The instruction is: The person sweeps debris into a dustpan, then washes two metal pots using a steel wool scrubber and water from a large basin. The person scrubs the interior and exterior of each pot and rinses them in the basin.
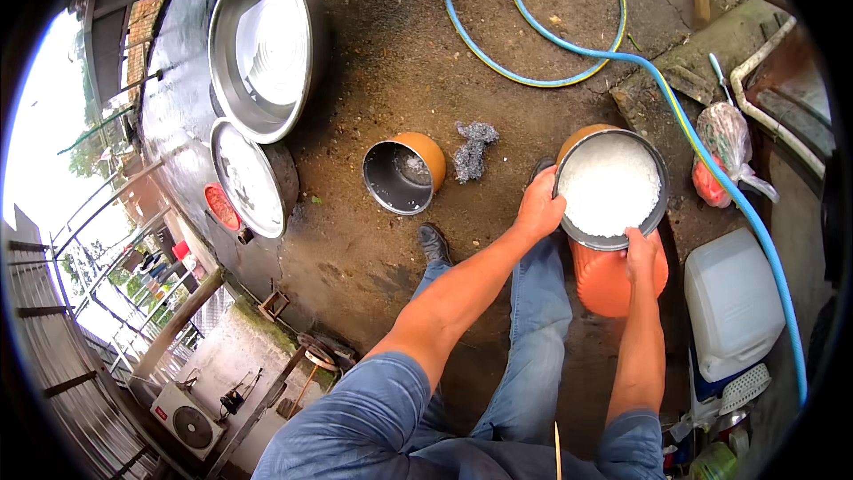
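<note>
My left hand grips the left rim of a round pot, dark inside and orange outside. White grains that look like cooked rice fill much of it. My right hand holds the same pot by its near rim, thumb on top. Directly below the pot is an orange-red plastic container, partly hidden by it. A second orange pot lies tilted on the ground to the left, its dark inside dotted with white bits. Beside that pot rests a grey metal scouring pad.
A large metal basin and a smaller basin stand at the left, near a red dish. A blue hose loops across the top and down the right, past a knotted plastic bag and a white jerrycan.
</note>
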A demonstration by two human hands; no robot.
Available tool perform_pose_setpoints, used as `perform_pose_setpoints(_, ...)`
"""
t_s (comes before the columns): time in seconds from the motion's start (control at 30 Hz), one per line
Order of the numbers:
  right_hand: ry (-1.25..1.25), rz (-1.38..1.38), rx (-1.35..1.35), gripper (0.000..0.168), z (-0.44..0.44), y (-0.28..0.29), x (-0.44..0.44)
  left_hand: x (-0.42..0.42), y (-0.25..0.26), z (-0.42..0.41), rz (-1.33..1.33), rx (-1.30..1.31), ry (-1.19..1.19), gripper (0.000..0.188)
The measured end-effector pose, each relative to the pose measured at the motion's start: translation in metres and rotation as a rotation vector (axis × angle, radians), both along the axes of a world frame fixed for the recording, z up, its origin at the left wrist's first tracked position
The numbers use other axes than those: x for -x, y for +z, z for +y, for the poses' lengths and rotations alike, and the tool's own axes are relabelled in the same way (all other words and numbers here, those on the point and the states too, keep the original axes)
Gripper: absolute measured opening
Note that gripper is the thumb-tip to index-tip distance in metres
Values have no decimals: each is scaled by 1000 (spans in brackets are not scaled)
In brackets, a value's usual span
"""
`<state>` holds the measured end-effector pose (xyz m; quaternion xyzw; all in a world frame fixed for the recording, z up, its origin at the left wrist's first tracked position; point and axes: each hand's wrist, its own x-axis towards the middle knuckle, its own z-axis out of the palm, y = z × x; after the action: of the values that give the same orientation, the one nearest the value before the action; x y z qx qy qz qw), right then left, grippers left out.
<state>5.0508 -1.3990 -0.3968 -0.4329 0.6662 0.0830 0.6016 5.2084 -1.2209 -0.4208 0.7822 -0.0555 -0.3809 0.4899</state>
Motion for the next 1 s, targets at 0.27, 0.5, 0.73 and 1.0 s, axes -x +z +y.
perform_pose_setpoints(0.27, 209, -177, -7, 36, 73, 85, -56, -3, 101, 111, -1, -9, 322, 43)
perform_pose_setpoints(0.5, 365, -321, 155, 41, 95, 220, -135, -51, 263, 144, 32, 97, 559, 25)
perform_pose_setpoints(0.73, 629, -484, 451, 42, 78, 347, -220, -113, 356, 135, -66, 135, 650, 11)
perform_pose_setpoints(1.0, 602, -508, 473, 32, 68, 369, -313, -217, 399, 132, -177, 131, 615, 8)
